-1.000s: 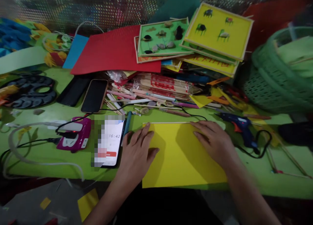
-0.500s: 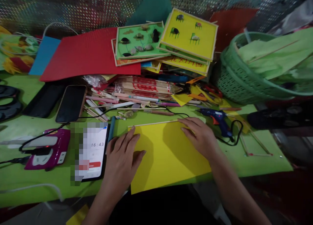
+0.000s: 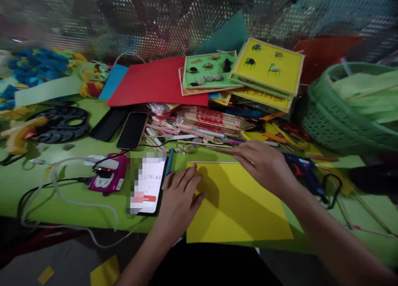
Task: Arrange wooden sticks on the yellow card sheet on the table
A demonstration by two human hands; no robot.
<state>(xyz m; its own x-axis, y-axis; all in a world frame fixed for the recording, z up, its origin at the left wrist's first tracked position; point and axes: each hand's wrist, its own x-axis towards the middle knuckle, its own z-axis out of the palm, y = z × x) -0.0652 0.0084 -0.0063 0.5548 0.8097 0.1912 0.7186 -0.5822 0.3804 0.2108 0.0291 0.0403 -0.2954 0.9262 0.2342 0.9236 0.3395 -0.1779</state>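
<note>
Main change since half a second ago: right hand (image 3: 264,166) off the far edge of the yellow sheet (image 3: 242,211), shifted farther out toward the loose sticks and pens. Its fingers run straight, tips close to a brown stick (image 3: 219,149); cannot tell whether they grip or touch it. Nozzle of the glue gun (image 3: 306,172), clear in the earlier frame, now behind this hand. Left hand (image 3: 182,195) unchanged: loosely spread, fingertips on the sheet's far left corner, nothing in its grasp.

Sheet flat on the green table (image 3: 373,248) at the near side, between the hands: left hand along its left edge, right hand and forearm above its far right part. Thin pale strip (image 3: 217,162) along its far edge. Lit phone (image 3: 152,186) just left of the left hand.
</note>
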